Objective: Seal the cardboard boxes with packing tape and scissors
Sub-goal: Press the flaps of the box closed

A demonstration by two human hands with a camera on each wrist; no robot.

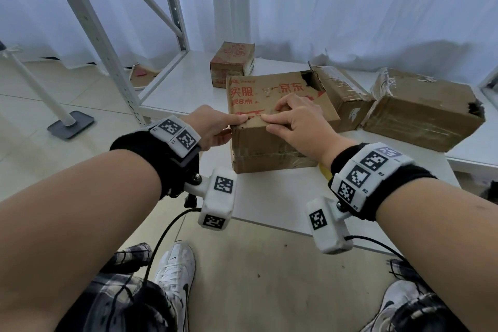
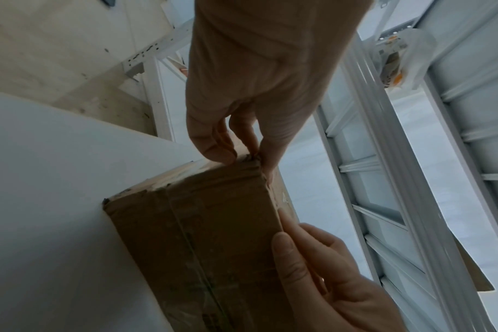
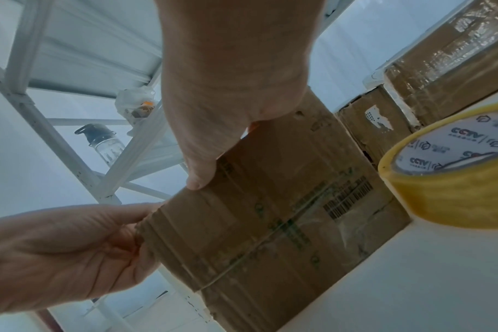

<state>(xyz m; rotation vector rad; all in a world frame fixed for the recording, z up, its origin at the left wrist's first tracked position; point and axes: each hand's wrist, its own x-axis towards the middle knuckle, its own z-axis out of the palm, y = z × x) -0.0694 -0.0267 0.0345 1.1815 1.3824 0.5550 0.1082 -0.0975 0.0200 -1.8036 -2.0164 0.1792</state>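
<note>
Four cardboard boxes (image 1: pixel 280 116), two hands (image 1: pixel 213 127) (image 1: pixel 296 121), one tape roll (image 3: pixel 452 170).

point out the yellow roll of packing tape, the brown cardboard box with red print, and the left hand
yellow roll of packing tape (image 3: pixel 452 197): right wrist view, outer band
brown cardboard box with red print (image 1: pixel 269 97): head view, top face
left hand (image 1: pixel 213 127): head view, back of hand

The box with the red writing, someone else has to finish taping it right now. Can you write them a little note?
Left hand: pinching the box at its near top-left corner.
Right hand: fingers flat on the box's top near edge, pressing.
Tape roll: on the table, right of the box.
Scissors: not in view.
Done: box flaps closed; whether fresh tape is on it I cannot tell.
Left: finish this box, then check the three others behind.
</note>
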